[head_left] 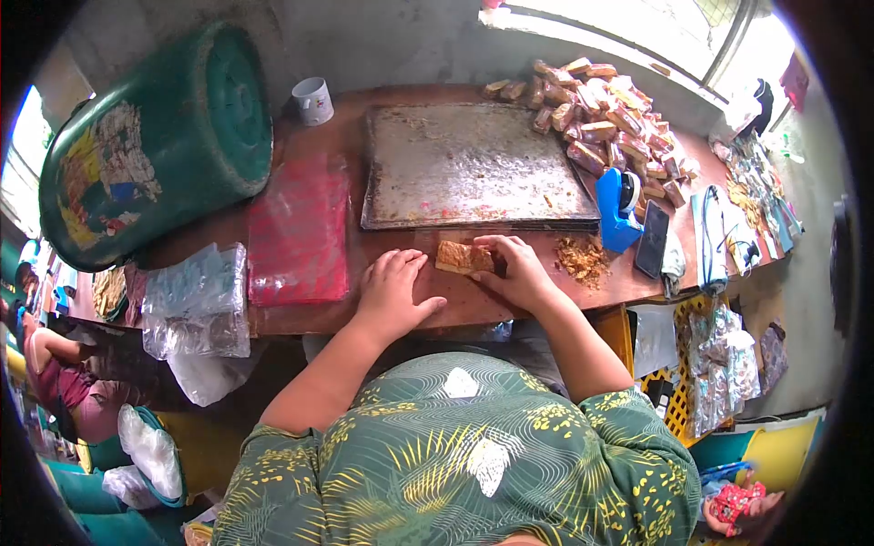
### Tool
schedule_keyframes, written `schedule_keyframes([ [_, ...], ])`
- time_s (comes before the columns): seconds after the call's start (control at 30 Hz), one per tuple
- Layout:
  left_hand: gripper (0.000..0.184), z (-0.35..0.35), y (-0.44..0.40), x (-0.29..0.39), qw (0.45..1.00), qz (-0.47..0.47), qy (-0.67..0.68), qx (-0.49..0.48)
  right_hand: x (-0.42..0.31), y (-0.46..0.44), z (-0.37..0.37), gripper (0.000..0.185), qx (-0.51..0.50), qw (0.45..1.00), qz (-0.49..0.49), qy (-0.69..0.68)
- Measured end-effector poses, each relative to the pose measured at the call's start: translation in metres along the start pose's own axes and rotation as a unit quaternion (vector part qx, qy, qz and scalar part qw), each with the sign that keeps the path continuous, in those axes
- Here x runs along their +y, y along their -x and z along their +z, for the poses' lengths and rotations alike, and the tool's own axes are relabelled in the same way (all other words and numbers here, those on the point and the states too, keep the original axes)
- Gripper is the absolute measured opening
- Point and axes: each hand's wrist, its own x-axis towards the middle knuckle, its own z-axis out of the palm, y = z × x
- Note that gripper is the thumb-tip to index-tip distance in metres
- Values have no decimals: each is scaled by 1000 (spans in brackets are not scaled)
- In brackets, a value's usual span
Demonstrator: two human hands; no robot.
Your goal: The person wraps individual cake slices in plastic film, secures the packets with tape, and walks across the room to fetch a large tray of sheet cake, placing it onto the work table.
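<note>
Between my hands, on the brown table (319, 320), lies a rectangular piece of brown-topped cake (462, 257). My right hand (519, 273) has its thumb and fingers closed on the right end of the piece. To its left, my left hand (393, 289) rests on the tabletop with its fingers stretched out and the thumb apart, holding nothing. Beyond both hands is a worn metal baking tray (473, 168). A heap of wrapped cake pieces (605, 123) sits at the back right. Brown crumbs (583, 260) are piled right of my right hand.
A blue tape dispenser (617, 214) and a phone (652, 239) stand right of the tray. At left are red plastic sheets (300, 232), see-through bags (196, 300) and a large green bin (155, 150) on its side. A white mug (313, 101) stands behind.
</note>
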Motion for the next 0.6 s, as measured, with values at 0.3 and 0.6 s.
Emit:
schedule_keyframes([
  [0.3,73,-21,-54,0,1000,9,3,27,-18,33,2,66,94,984,-61,141],
  [0.6,47,-9,-130,9,996,60,-62,-25,-24,68,6,34,-65,979,-136,139],
])
